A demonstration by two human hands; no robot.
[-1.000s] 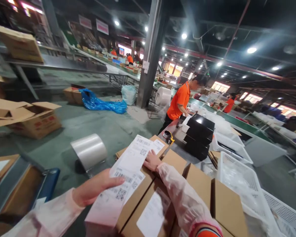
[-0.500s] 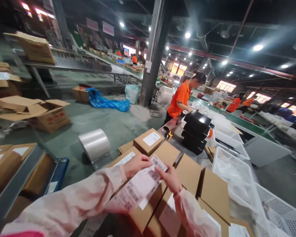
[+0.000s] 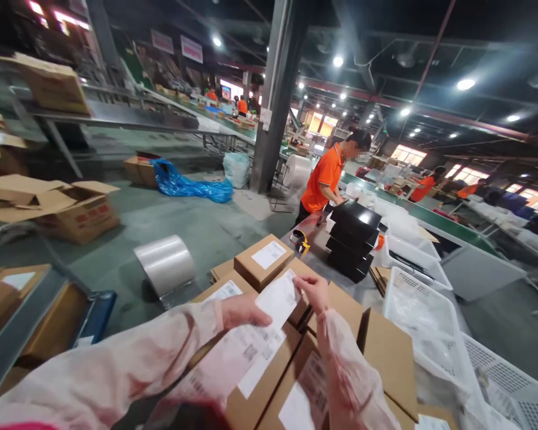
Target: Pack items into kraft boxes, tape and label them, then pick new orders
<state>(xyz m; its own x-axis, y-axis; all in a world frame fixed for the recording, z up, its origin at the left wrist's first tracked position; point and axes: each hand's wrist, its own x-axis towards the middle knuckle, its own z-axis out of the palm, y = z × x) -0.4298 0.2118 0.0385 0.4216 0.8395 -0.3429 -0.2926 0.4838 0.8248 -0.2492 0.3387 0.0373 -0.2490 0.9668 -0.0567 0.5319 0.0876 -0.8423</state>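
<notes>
A strip of printed shipping labels (image 3: pixel 275 303) stretches between my hands above several brown cardboard boxes (image 3: pixel 388 346). My left hand (image 3: pixel 243 310) grips the strip from the left, thumb on top. With thumb and fingers pinched, my right hand (image 3: pixel 312 291) holds the upper end of the strip at its corner. The strip's lower part trails down toward me, blurred, over the near boxes. White labels lie on some box tops, including a smaller box (image 3: pixel 251 269) just beyond my hands.
Black boxes (image 3: pixel 352 239) are stacked on the metal table beside a tape dispenser (image 3: pixel 299 240). White plastic baskets (image 3: pixel 419 316) line the right side. A co-worker in an orange shirt (image 3: pixel 323 178) stands beyond. On the floor at left lies a roll of plastic film (image 3: pixel 165 266).
My right hand has moved up and pinches the strip's end, and a blank white part now shows. My left hand has slid lower along the strip. The view has shifted slightly.
</notes>
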